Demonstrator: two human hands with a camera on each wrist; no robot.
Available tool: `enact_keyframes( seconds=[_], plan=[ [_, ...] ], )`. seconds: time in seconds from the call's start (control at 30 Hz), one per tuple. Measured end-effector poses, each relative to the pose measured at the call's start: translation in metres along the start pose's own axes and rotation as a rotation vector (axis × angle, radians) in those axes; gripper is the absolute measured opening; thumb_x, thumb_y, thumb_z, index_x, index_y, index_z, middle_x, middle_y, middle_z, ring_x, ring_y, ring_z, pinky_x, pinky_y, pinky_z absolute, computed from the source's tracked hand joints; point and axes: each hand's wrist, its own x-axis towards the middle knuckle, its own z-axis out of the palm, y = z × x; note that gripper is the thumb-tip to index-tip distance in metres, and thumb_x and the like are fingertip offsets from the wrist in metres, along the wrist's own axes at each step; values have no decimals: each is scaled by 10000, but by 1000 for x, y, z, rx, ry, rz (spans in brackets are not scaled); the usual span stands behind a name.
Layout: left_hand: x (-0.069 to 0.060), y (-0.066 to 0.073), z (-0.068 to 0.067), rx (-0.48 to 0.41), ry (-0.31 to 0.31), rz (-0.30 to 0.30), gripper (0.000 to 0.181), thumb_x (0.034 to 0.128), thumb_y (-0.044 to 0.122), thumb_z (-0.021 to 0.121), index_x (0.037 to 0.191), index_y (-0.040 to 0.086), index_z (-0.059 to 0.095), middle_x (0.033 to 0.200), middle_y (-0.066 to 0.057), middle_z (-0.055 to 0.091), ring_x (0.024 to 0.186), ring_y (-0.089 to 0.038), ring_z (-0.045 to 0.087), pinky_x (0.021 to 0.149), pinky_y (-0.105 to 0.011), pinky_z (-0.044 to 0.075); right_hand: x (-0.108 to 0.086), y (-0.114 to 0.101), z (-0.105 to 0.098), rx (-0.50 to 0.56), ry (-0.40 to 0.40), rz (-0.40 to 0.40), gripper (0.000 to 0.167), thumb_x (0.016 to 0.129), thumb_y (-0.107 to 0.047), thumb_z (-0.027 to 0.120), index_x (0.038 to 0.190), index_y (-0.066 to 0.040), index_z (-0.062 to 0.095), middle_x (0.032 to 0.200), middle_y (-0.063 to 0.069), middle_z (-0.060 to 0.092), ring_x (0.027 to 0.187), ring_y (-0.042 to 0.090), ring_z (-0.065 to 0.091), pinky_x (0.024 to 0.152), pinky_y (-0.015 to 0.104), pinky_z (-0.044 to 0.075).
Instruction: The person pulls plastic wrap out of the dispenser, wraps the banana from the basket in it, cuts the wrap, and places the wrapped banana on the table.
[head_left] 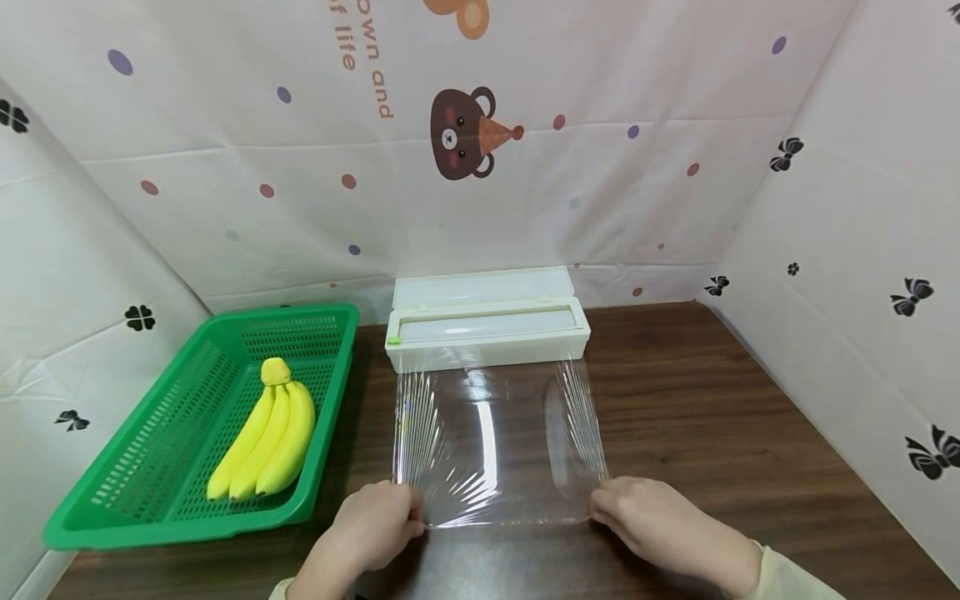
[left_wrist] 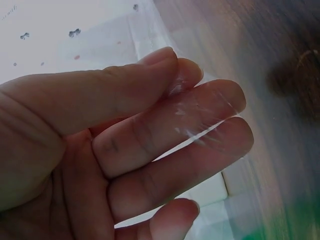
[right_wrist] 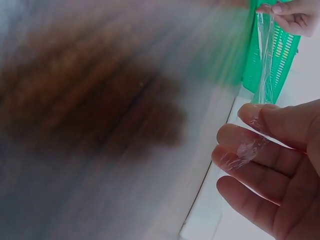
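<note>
A sheet of clear plastic wrap (head_left: 517,442) stretches from a white wrap dispenser (head_left: 487,350) toward the front of the table. At its near left corner my left hand (head_left: 378,521) pinches the film between thumb and index finger; the left wrist view shows the film edge at the thumb (left_wrist: 160,57), with the other fingers loosely bent. My right hand (head_left: 648,521) pinches the near right corner, and in the right wrist view crumpled film (right_wrist: 250,150) lies against its fingers. The dispenser's lid (head_left: 483,287) stands raised at the back.
On the left is a green plastic basket (head_left: 330,425) with a bunch of yellow bananas (head_left: 273,442) in it. The brown wooden table (head_left: 675,392) meets patterned white sheeting (head_left: 645,208) at the back and both sides.
</note>
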Motion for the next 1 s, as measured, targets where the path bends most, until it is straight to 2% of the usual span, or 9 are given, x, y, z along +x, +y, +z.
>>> enact_keyframes(
  seconds=[0.1,0.43,0.8,1.0],
  plan=[
    [0,1,0,-11,-23,-8,228,799,176,717,625,208,573,567,76,471,522,-103,417,486,-275,347,-2,-1,1,-1,2,-4,168,793,-155,709,745,-232,568,702,-188,492,629,-62,448,524,143,376],
    [-2,-1,3,5,13,19,254,779,166,727,601,217,553,575,89,473,532,-87,419,486,-280,348,-4,-1,4,1,11,-23,185,788,-148,720,737,-236,565,694,-190,477,631,-74,432,524,115,358],
    [-1,-1,4,-9,-60,-5,242,790,167,720,615,206,558,581,78,476,529,-104,421,481,-286,350,-8,-4,4,27,-37,5,175,821,-148,691,743,-242,566,698,-201,478,639,-75,431,529,128,363],
    [-2,2,4,16,-56,4,231,786,167,717,613,202,567,576,82,489,525,-97,432,479,-292,361,-9,-5,4,29,-47,6,188,827,-152,688,733,-252,559,688,-201,466,629,-78,403,517,125,343]
  ],
)
